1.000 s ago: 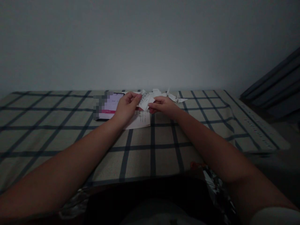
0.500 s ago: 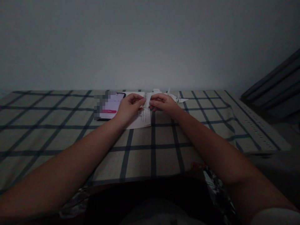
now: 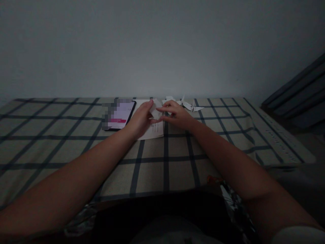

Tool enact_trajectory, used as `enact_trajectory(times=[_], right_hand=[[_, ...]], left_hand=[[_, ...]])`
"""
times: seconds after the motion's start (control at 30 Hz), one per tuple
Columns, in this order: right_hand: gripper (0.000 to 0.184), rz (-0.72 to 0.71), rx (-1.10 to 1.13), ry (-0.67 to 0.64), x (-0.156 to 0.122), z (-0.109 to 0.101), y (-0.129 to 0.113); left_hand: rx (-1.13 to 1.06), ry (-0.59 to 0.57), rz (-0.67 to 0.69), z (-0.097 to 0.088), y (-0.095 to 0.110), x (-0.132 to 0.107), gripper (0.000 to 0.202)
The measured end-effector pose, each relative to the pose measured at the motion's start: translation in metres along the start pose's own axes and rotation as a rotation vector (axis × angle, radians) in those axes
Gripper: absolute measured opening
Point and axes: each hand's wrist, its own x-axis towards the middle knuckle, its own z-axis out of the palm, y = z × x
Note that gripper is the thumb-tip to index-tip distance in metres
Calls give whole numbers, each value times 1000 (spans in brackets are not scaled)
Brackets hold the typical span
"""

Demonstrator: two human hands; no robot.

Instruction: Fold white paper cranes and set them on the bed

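Small white paper (image 3: 156,109) at mid-frame, up between my two hands, above a printed sheet (image 3: 152,134). My left hand (image 3: 142,117) has it pinched, thumb on top, the other fingers curled beneath; I take this as the steadying grip, leaving the near face free for the other side. My right hand (image 3: 177,114) comes in from the right, index fingertip against the paper's edge, thumb a little apart below — cannot tell whether it grips or only presses.

Around: a phone (image 3: 123,115), screen lit, just left of the left hand, part of it pixelated; set there, I'd judge, to be glanced at while both hands are busy. Folded paper pieces (image 3: 193,107) lie beyond the right hand, right of centre, partly hidden by it. My fingers cover much of the work. Checked cloth (image 3: 165,162) underneath, pale wall (image 3: 162,47) behind. Light poor; fold lines unreadable.
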Motion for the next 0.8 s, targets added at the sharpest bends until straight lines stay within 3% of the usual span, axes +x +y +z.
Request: enact_trajectory(times=[0.2, 0.53, 0.67, 0.8], right_hand=[[48, -59, -64, 47, 1, 4, 5], [28, -76, -70, 116, 2, -1, 2], [22, -75, -58, 173, 3, -3, -3], [23, 33, -24, 204, 3, -6, -10]], left_hand=[[25, 59, -60, 5, 3, -4, 30], [26, 83, -127, 2, 5, -3, 39], [11, 1, -105, 2, 6, -3, 32], [-5, -108, -98, 2, 6, -4, 32]])
